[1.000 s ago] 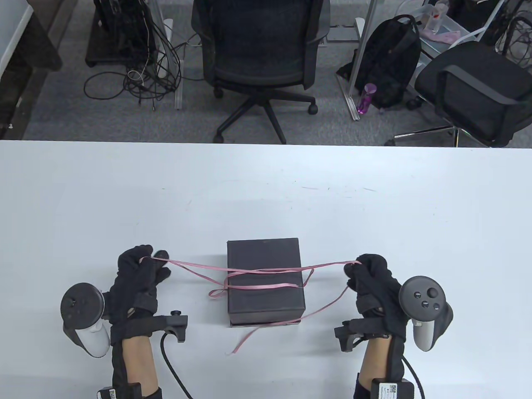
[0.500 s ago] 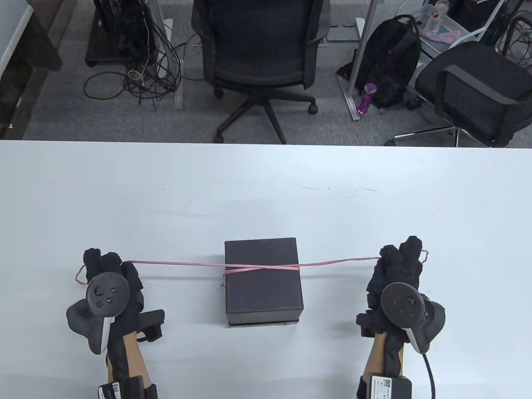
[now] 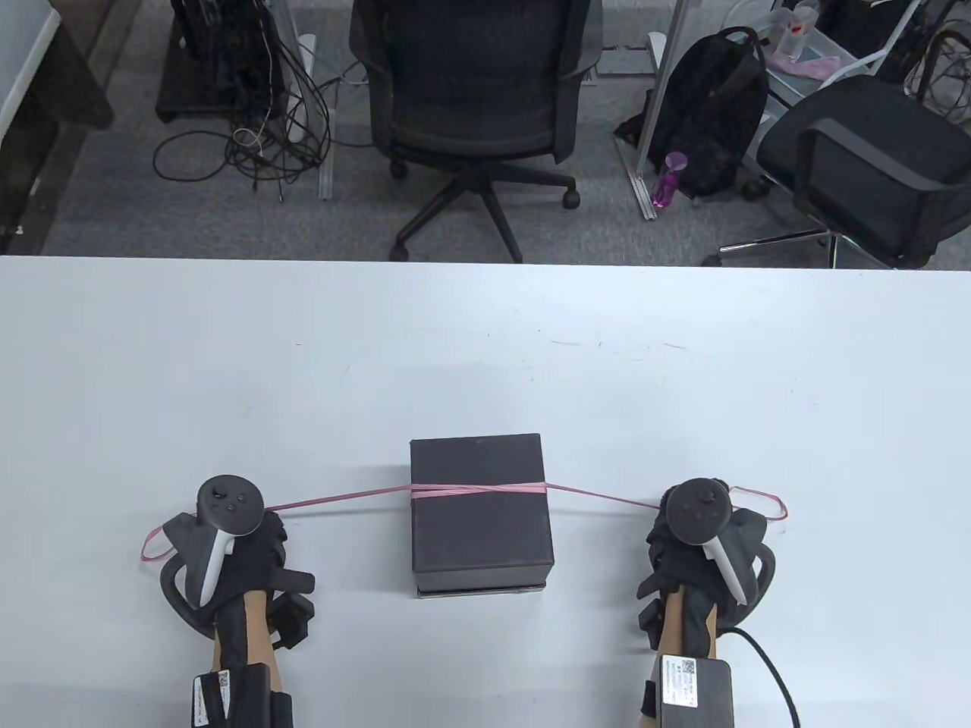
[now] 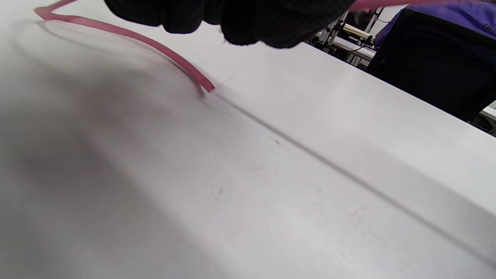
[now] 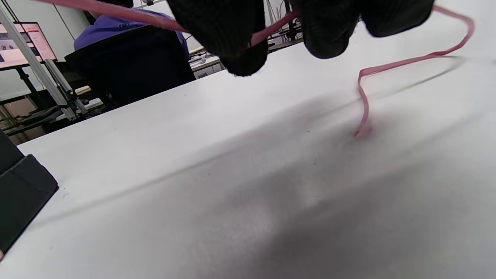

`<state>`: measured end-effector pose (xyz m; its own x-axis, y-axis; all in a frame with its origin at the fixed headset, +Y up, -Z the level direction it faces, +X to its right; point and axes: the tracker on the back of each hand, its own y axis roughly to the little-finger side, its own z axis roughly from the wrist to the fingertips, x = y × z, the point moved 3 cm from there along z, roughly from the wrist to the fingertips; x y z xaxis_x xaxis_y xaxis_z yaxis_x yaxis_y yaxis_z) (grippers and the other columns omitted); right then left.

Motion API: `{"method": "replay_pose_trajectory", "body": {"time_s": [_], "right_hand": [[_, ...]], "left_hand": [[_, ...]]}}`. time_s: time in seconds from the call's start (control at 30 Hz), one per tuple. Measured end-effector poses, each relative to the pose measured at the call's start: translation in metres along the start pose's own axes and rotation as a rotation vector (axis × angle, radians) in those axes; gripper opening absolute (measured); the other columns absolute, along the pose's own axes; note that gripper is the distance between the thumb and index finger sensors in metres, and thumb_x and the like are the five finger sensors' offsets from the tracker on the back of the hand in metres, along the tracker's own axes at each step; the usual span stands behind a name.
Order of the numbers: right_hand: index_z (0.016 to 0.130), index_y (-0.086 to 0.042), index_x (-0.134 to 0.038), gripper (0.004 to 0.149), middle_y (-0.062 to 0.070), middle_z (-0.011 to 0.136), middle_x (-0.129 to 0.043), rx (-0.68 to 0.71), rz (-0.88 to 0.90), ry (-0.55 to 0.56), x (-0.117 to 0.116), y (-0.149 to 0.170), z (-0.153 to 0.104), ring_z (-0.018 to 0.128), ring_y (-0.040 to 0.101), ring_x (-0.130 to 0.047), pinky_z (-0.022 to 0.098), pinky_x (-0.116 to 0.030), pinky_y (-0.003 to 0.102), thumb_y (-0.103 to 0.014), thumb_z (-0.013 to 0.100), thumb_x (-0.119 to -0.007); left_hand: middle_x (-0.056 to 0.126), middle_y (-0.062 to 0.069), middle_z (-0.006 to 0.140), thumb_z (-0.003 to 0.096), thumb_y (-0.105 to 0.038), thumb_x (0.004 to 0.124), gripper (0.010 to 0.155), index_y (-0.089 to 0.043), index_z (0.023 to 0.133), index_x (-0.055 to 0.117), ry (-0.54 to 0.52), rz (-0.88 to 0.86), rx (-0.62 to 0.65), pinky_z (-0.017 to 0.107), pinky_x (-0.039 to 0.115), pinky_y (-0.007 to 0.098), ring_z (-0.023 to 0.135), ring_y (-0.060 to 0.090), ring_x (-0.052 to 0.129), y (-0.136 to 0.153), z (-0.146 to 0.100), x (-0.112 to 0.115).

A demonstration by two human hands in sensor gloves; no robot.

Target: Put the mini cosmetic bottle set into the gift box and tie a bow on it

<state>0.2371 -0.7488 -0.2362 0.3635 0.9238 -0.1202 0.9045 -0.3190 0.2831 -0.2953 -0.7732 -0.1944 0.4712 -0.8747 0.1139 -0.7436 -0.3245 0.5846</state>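
Two taut runs of pink ribbon (image 3: 478,489) leave the lid of the closed black gift box (image 3: 479,512), which sits low in the middle of the table view on the white surface (image 3: 485,349). On the lid the ribbon crosses as a flat band near the far edge; whether that crossing is a snug knot is too small to tell.

To do this step well, the pull on both ends should be equal and level, so the box does not slide or tip, and firm enough that the crossing seats flat before any loops are formed.

Outward from the box, the left hand (image 3: 246,546) lies at lower left and the right hand (image 3: 694,546) at lower right, each well apart from it. Both have curled fingers pinching the ribbon, as the wrist views show. A short free tail loops beyond each hand onto the surface.
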Motion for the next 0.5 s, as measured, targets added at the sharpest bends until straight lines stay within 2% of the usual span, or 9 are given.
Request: {"method": "replay_pose_trajectory", "body": {"time_s": [0.2,0.27,0.3,0.4,0.5], "right_hand": [[0.096,-0.001,-0.071,0.04,0.046,0.106,-0.038,0.011,-0.037,-0.029,-0.009,-0.005,0.002,0.092,0.055,-0.061,0.063,-0.057,0.07,-0.013,0.058,-0.067],[0.099,-0.003,-0.071,0.042,0.044,0.106,-0.045,0.012,-0.052,-0.028,-0.009,-0.007,0.002,0.079,0.045,-0.084,0.057,-0.074,0.059,-0.011,0.058,-0.068],[0.102,-0.004,-0.069,0.045,0.043,0.106,-0.048,0.005,-0.045,-0.03,-0.007,-0.008,0.001,0.072,0.041,-0.088,0.052,-0.079,0.053,-0.011,0.057,-0.069],[0.107,-0.004,-0.064,0.052,0.042,0.103,-0.058,-0.008,-0.055,-0.005,0.001,-0.011,-0.002,0.054,0.029,-0.092,0.037,-0.084,0.039,-0.015,0.057,-0.073],[0.107,-0.002,-0.065,0.054,0.041,0.098,-0.067,-0.003,-0.041,0.069,0.017,-0.017,-0.011,0.043,0.022,-0.093,0.028,-0.085,0.032,-0.019,0.057,-0.075]], "left_hand": [[0.052,0.026,0.115,0.0593,-0.031,0.077,0.043,-0.01,0.096,0.072,0.068,0.02,0.0,0.073,0.067,0.057,0.102,0.048,0.07,-0.001,0.004,0.008],[0.06,0.022,0.114,0.0574,-0.029,0.08,0.046,-0.015,0.101,0.072,0.105,0.045,-0.003,0.07,0.074,0.055,0.096,0.041,0.082,-0.003,0.004,0.01],[0.059,0.022,0.114,0.0568,-0.029,0.081,0.053,-0.016,0.106,0.068,0.128,0.069,-0.009,0.068,0.077,0.052,0.093,0.037,0.086,-0.004,0.004,0.01],[0.053,0.024,0.116,0.0556,-0.03,0.084,0.07,-0.016,0.117,0.053,0.175,0.133,-0.035,0.058,0.082,0.043,0.08,0.027,0.092,-0.006,0.002,0.009],[0.053,0.025,0.116,0.0549,-0.03,0.085,0.075,-0.015,0.119,0.05,0.186,0.13,-0.039,0.051,0.083,0.038,0.072,0.024,0.093,-0.01,-0.005,-0.003]]}}
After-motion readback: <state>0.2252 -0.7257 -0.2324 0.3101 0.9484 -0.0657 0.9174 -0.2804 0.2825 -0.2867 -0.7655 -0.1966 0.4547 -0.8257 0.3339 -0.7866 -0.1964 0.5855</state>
